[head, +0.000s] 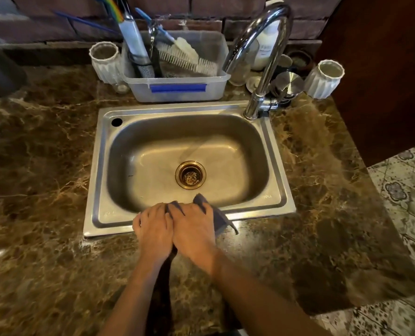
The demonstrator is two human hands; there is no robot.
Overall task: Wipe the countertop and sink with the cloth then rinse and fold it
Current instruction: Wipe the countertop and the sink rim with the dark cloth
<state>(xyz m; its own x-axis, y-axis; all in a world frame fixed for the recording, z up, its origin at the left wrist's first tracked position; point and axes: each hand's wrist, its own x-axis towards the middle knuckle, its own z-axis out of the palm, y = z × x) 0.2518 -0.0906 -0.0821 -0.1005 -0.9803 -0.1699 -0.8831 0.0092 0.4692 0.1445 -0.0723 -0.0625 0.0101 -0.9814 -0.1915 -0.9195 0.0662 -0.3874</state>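
So from the head cam: both hands are planted side by side on the near rim of the sink (99, 180), right at the middle of the front edge. The left hand (154, 229) and right hand (194, 229) are touching each other, pressed together along the thumbs, palms down, fingers lying over the lip of the basin. The cloth (219, 218), a dark blue-grey one, is under the right hand, with a corner poking up past the fingertips into the basin and another flap trailing out to the right onto the countertop (43, 238). A bit of it shows between the two hands too. Can't honestly tell how much of it the left hand is on, or if either hand is gripping rather than just pressing flat.

The basin is steel with a brass-looking drain (190, 175) near the centre. The faucet (262, 57) stands at the far right corner, spout arching left. Behind the sink sits a clear plastic tub (177, 89) with brushes in it, a white ribbed cup (104, 60) to its left, another (324, 78) far right.
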